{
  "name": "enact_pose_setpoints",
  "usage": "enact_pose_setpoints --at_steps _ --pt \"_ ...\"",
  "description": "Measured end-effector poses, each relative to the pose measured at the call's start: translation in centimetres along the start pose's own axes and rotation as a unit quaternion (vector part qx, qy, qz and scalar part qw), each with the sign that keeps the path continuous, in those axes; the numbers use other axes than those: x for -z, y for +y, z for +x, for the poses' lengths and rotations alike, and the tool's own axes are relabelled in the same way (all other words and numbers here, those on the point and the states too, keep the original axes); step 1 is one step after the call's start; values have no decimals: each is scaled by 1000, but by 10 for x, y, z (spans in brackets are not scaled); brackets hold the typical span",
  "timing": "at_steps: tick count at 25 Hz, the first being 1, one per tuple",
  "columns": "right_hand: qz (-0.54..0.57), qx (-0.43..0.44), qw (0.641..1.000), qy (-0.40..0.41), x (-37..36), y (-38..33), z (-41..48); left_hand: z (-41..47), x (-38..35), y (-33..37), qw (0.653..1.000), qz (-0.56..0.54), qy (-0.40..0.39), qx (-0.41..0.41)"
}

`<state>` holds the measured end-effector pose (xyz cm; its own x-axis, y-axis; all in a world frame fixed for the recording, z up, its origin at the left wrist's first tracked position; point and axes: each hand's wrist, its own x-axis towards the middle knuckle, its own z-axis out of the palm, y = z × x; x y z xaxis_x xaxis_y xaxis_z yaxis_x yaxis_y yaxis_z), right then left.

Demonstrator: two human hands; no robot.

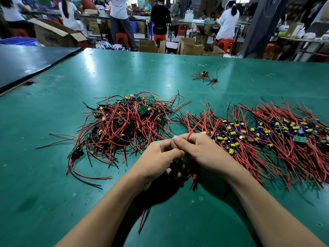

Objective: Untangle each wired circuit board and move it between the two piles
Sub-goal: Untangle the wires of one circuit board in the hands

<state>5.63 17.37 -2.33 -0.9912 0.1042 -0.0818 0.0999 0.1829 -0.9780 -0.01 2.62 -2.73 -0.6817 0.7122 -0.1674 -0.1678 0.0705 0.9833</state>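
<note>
**Two hands on one wired board**

Forearms converge above the table [53, 193]. The left hand [158, 157] and right hand [203, 152] meet, fingers curled, pinching one wired circuit board [195, 127] by its red wire. Two piles: the tangled pile [124, 122] beyond the left hand, the straightened pile [267, 136] right of the right hand.

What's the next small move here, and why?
Probably draw the red wire straight with the right hand while the left hand holds the unit: that wire juts up from the pinch, and the unit is not yet on the right pile.
</note>
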Motion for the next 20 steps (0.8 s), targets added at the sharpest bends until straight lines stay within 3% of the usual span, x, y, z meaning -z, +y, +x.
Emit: enact_pose_setpoints --at_steps 5,12,20 --pt "-116 -2 993 1 13 -4 -1 -1 0 0 999 32 -11 -7" --pt "-187 25 967 172 29 3 4 -1 2 3 997 69 -40 -3" --pt "-235 157 886 369 31 11 9 -2 2 6 996 78 -45 -1"
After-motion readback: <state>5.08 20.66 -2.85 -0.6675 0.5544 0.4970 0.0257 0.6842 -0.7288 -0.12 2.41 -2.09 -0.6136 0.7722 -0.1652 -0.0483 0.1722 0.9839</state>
